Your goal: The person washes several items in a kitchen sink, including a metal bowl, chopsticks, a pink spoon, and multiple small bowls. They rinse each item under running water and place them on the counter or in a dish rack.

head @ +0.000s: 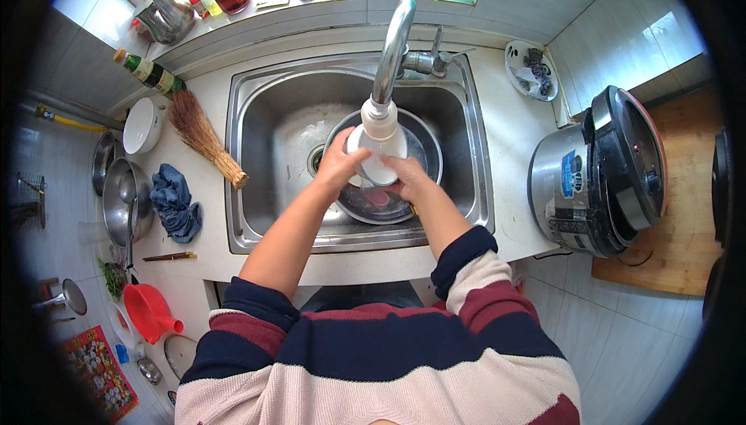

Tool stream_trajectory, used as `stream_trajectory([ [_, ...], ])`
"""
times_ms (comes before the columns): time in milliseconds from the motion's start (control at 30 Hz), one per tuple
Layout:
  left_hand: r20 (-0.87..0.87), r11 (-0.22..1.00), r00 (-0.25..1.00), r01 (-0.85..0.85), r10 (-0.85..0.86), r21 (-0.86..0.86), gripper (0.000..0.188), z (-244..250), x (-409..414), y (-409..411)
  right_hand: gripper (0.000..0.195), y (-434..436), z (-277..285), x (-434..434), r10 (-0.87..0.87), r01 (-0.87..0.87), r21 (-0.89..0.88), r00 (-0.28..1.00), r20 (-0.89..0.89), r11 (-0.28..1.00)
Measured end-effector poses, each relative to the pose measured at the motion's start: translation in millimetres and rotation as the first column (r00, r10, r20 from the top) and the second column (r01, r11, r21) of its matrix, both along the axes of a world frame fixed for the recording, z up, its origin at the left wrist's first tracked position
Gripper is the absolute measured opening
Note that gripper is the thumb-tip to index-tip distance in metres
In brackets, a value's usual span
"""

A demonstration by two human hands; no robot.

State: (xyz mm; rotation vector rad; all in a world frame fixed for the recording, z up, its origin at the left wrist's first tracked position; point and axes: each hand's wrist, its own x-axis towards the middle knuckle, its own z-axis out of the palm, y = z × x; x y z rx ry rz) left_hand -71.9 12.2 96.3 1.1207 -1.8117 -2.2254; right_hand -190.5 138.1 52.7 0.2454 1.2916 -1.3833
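Observation:
Both hands grip a white bowl [391, 179] beneath the chrome faucet [391, 52], whose pale nozzle [380, 119] hangs over it. My left hand [341, 163] holds the bowl's left side; my right hand [409, 177] has its lower right side, thumb on top. Below the bowl, a round metal basin [432, 139] rests in the stainless steel sink [274, 110]. Something reddish [376, 196] shows inside the basin, but I cannot tell what it is. The nozzle hides part of the bowl, and a stream of water is hard to make out.
Left of the sink lie a straw brush [201, 131], a crumpled blue cloth [175, 203], a white bowl [142, 126], a metal bowl [119, 215] and a red plastic ladle [148, 311]. A rice cooker [559, 186] stands right, near a soap dish [527, 84]. Bottles line the windowsill [274, 5].

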Motion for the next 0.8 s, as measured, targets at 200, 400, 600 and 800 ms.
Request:
stream_trajectory([
  [200,0.198,0.851,0.980,-0.119,0.018,0.512,0.066,-10.6,19.2,-17.3,0.048,4.2,22.6,-23.4,0.352,-0.354,0.028,0.934,0.061,0.935],
  [400,0.141,0.841,0.975,-0.222,0.174,0.493,0.039,-31.9,9.9,5.1,0.066,8.1,62.5,-19.3,0.402,-0.287,0.318,0.825,-0.398,0.904],
  [600,0.242,0.587,0.843,-0.513,0.479,0.626,0.036,-69.1,-43.7,11.0,0.075,8.8,82.0,-20.3,0.546,-0.005,0.551,0.135,-0.827,0.835],
  [800,0.078,0.565,0.890,-0.351,0.450,0.746,0.036,-69.3,-78.2,14.6,0.081,34.9,89.8,-33.2,0.559,0.089,0.553,-0.193,-0.806,0.828],
])
